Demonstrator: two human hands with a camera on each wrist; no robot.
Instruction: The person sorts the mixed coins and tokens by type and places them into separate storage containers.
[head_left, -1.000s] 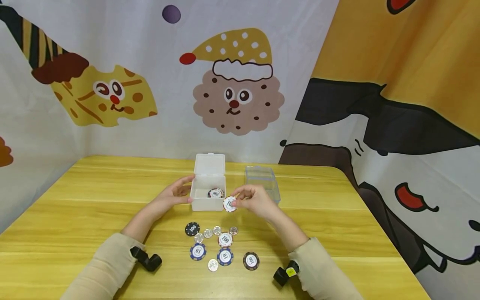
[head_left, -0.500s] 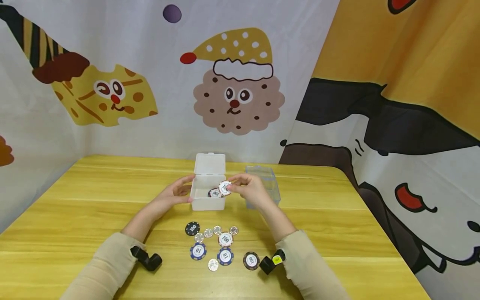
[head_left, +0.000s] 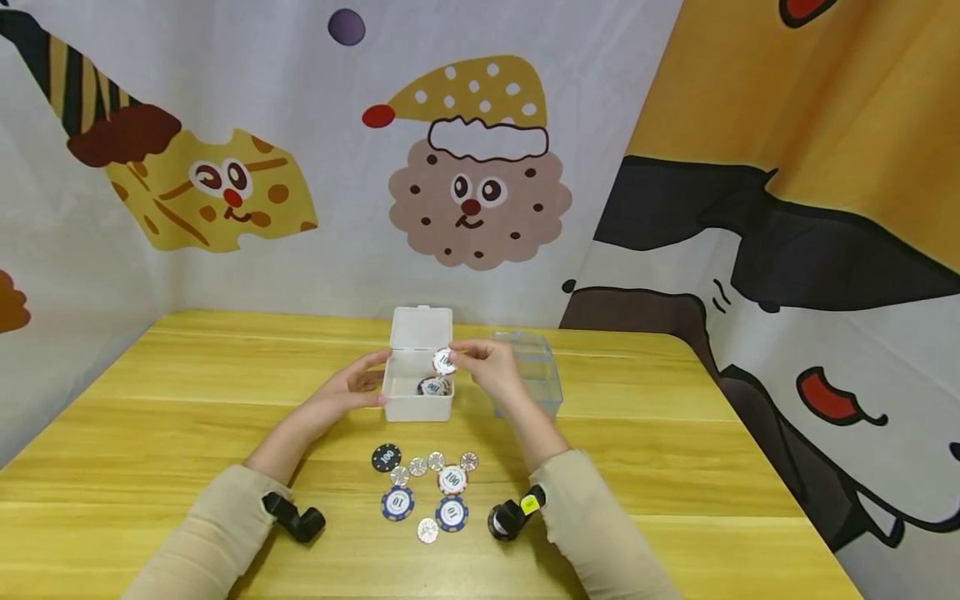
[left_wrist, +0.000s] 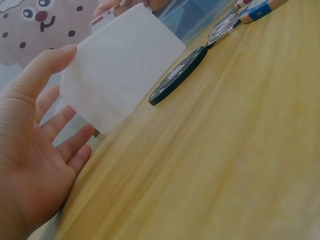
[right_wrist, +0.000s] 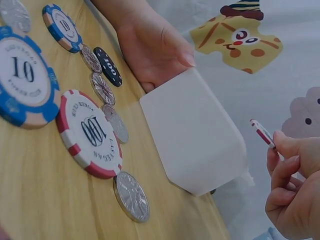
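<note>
A white lidded box (head_left: 417, 408) stands at the back middle of the table, lid (head_left: 422, 327) raised. Poker chips (head_left: 432, 387) lie inside at its right. My left hand (head_left: 341, 390) rests against the box's left side, fingers spread, the thumb at the near corner. Between thumb and fingers my right hand (head_left: 487, 367) pinches a white poker chip with red edge marks (right_wrist: 262, 134), marked 100. That chip is above the box's right rim, tilted. Its number side faces the head camera; the right wrist view catches it nearly edge-on.
Nearer on the table lie a black chip (head_left: 386, 457), two blue chips (head_left: 397, 503), a white-and-red chip (head_left: 452, 480) and several silver coins (head_left: 427, 531). The right wrist camera (head_left: 512, 517) partly covers another dark chip (head_left: 495, 527). A clear plastic box (head_left: 551, 379) stands right of the white one.
My right hand has carried the white chip from the white box's front right corner up and back, over its inside, to the rear right. The left hand stays in place.
</note>
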